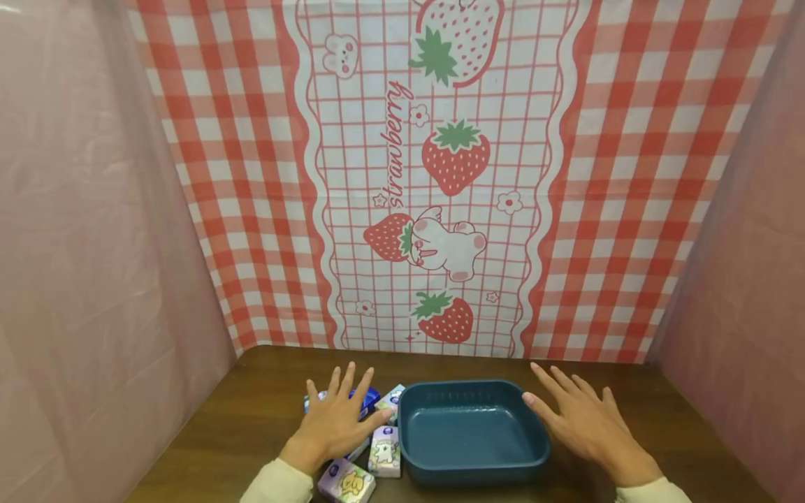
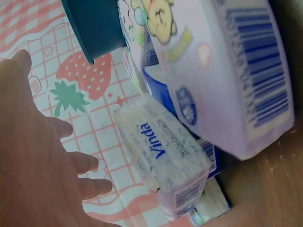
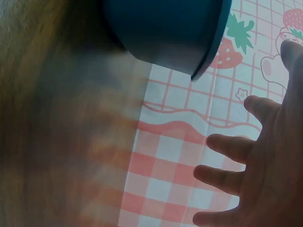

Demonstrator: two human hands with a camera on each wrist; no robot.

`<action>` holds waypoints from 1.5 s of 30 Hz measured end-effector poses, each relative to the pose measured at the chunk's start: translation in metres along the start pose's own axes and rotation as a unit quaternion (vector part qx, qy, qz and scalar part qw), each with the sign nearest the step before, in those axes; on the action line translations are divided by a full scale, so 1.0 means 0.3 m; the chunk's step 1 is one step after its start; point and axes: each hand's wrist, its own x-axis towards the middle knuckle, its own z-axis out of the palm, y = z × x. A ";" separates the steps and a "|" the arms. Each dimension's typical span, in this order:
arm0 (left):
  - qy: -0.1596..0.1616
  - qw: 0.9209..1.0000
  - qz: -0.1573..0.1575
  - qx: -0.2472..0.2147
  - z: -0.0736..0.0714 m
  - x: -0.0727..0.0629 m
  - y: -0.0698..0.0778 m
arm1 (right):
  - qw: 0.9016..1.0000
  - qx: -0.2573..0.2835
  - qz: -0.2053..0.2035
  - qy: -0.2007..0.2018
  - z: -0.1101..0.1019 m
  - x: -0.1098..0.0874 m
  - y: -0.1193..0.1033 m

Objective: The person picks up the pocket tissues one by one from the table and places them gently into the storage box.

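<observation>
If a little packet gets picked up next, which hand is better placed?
Probably the left hand: it's empty and right beside the packets, while the right hand is across the blue tub, farther from them.

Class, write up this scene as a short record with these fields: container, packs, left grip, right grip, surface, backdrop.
Container: dark teal basin
Packs: small printed packs, left of the basin; one reads "Vinda"
Left grip: above the packs, fingers spread, holding nothing
Right grip: by the basin's right side, fingers spread, holding nothing
Surface: brown table
Backdrop: red-and-white checked cloth with strawberries
</observation>
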 end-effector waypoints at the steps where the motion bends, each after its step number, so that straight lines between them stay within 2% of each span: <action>1: 0.000 1.000 -0.001 -0.004 0.003 0.000 0.001 | 1.000 0.000 0.000 0.000 0.002 -0.002 -0.001; 10: 0.005 0.999 0.010 -0.031 0.019 -0.020 0.016 | 1.000 -0.015 -0.016 -0.002 0.003 -0.013 -0.004; 17: 0.001 0.999 0.019 -0.048 0.030 -0.025 0.029 | 1.000 -0.007 -0.011 -0.027 0.007 -0.029 0.000; 26: 0.004 0.998 0.026 -0.062 0.040 -0.037 0.036 | 1.000 0.000 -0.006 -0.001 0.019 -0.048 -0.010; 34: 0.022 0.997 0.039 -0.068 0.048 -0.045 0.030 | 1.000 0.017 0.001 -0.020 0.026 -0.058 -0.026; 40: 0.060 0.994 0.068 -0.054 0.061 -0.038 0.029 | 1.000 0.021 0.002 -0.023 0.026 -0.062 -0.031; 45: 0.082 0.993 0.076 -0.049 0.059 -0.045 0.022 | 0.999 0.036 0.005 -0.038 0.040 -0.071 -0.044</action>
